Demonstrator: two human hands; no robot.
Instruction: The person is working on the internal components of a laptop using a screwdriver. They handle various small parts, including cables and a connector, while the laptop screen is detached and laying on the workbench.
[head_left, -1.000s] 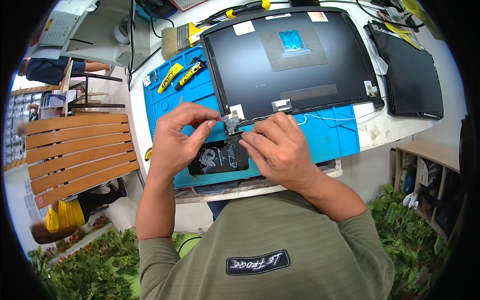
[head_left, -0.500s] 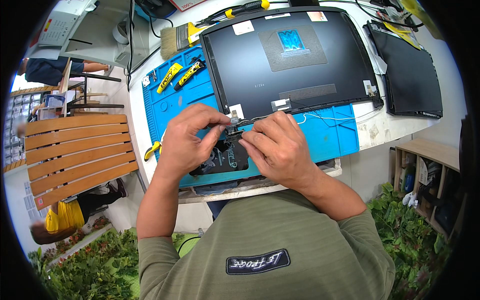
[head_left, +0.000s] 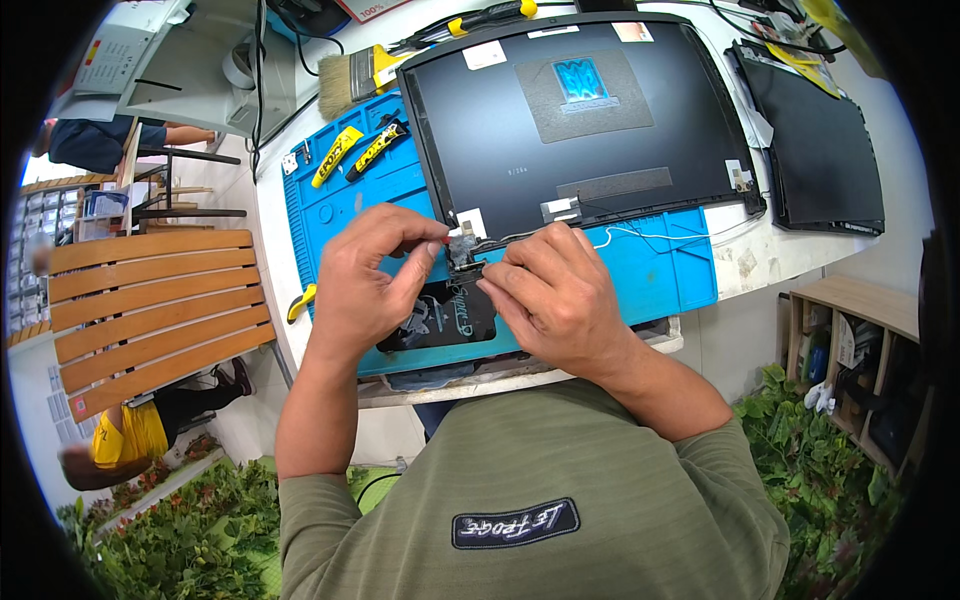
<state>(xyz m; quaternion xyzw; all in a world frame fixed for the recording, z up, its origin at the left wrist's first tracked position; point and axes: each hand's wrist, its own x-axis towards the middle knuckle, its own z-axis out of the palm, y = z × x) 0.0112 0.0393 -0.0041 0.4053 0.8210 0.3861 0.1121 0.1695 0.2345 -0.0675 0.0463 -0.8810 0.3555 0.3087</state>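
Observation:
A dark laptop lid shell (head_left: 490, 130) lies on the blue work mat (head_left: 640, 275), with thin cables (head_left: 625, 232) along its near edge. At its near left corner is a small metal hinge (head_left: 463, 262). My right hand (head_left: 560, 290) pinches the hinge's near end between thumb and fingertips. Beside the hinge's left side, my left hand (head_left: 370, 270) has thumb and index finger bent toward each other in a pinch. A small red bit shows at that index fingertip; what it belongs to is too small to tell.
Two glue tubes (head_left: 376, 152) lie left of the lid, near a wide brush (head_left: 350, 82) and a yellow-black screwdriver (head_left: 490, 18). Another dark laptop panel (head_left: 815, 150) rests at the right. A slatted wooden bench (head_left: 160, 310) and a person in yellow (head_left: 135, 432) are at left.
My left fingertips have drawn back slightly to the left, uncovering more of the hinge. My right hand keeps its place, pinching the hinge.

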